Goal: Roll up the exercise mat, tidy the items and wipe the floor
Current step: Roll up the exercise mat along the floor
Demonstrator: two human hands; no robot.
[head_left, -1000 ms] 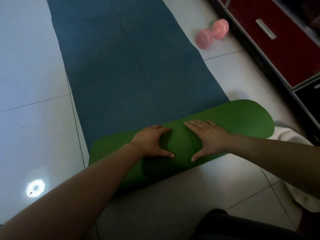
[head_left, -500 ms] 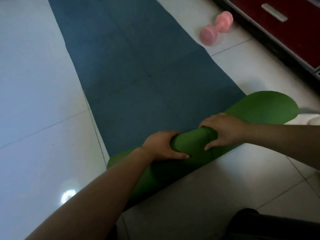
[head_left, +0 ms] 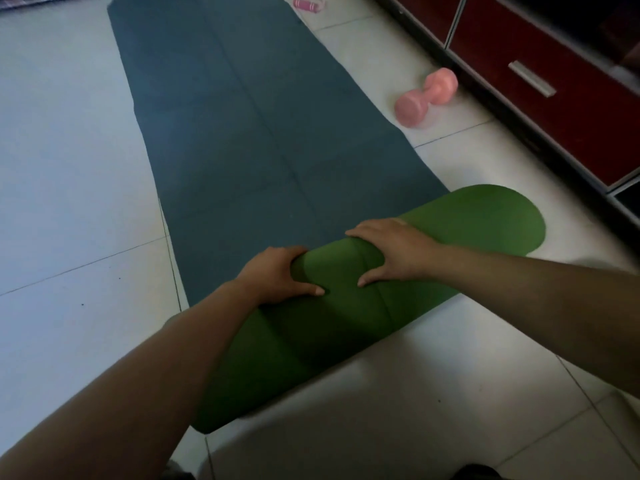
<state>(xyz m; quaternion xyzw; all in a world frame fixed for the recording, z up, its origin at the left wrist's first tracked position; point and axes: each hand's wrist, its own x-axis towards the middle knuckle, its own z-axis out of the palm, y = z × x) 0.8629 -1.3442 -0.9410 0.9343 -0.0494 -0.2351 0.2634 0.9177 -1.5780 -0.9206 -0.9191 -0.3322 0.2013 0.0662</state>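
Both hands have gone from lying flat on the folded green end a second ago to curling over a thicker roll, and the view has tipped up, so the far end of the exercise mat (head_left: pixel 242 133) now shows.

The left hand (head_left: pixel 277 277) grips the green rolled part (head_left: pixel 339 313) with its fingers wrapped over the far side and its thumb stretched along the near side, pointing toward the other hand. The right hand (head_left: pixel 389 252) holds the same roll just beside it, fingers draped over the top and bent down the far edge, thumb spread on the near side. A short stretch of green lies between the two thumbs, which are apart.

The roll runs slantwise under the grip, one end out past the right wrist and the other back under the left forearm. Beyond the fingertips the mat's blue-grey face lies flat on the tiled floor (head_left: pixel 69 202), reaching away from the hands.

Beyond and to the right of the right hand a pink dumbbell (head_left: pixel 426 97) lies on the tiles, near the mat's edge but clear of it. Farther still, by the mat's far right corner, a small pink item (head_left: pixel 308 1) is cut off by the frame's edge. Right of the dumbbell stands a red cabinet (head_left: pixel 571 109) with a metal handle (head_left: pixel 531 77).
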